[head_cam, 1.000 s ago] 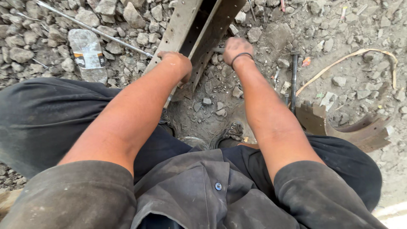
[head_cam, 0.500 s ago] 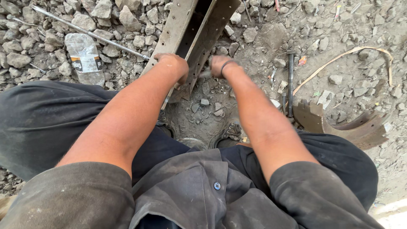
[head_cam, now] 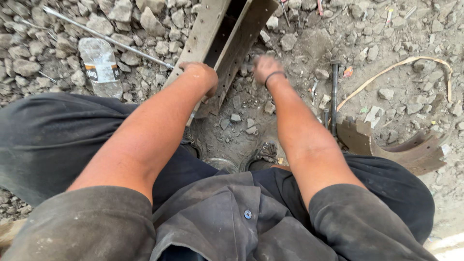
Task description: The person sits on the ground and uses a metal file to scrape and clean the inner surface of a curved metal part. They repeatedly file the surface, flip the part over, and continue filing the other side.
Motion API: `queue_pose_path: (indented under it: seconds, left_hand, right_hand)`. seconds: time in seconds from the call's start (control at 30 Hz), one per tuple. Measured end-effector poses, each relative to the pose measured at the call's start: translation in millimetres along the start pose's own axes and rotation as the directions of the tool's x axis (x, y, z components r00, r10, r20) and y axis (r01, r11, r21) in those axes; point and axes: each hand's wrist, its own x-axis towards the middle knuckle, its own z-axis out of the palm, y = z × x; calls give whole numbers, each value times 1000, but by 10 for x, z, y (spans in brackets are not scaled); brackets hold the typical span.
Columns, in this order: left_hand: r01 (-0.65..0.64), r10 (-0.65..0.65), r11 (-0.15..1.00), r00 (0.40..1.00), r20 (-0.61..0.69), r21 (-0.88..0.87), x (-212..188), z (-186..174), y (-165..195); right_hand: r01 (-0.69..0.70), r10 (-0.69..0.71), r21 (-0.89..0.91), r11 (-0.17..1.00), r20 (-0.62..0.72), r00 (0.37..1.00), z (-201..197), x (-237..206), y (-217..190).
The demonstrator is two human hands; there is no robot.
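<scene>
The left hand (head_cam: pixel 199 77) is being curled over the near end of a rusty steel channel (head_cam: pixel 227 46), gripping its edge. That channel is lying on the gravel, running up toward 12 o'clock. The right hand (head_cam: pixel 266 69) is being held just at 3 o'clock of the channel, low over the dirt; it's blurred, so how wide it's spread can't really be told. A crushed plastic bottle (head_cam: pixel 100 65) is lying out at 9 o'clock, and a dark bolt (head_cam: pixel 333 96) at 3 o'clock.
</scene>
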Motion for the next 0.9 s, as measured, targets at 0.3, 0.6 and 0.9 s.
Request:
queue_pose_path:
  seconds: [0.3,0.6,0.9]
  left_hand:
    - [-17,17,1000,1000,3,5,-19,-2,-13]
    - [-15,15,1000,1000,-2,8,-5,6,-15]
    - [-1,1,1000,1000,6,21,47,-5,-16]
  right_hand:
    - [-18,150,290,957,-443,884,133,431,357]
    - [18,142,273,962,-556,819,97,490,303]
    - [27,-4,45,999,-444,896,104,261,183]
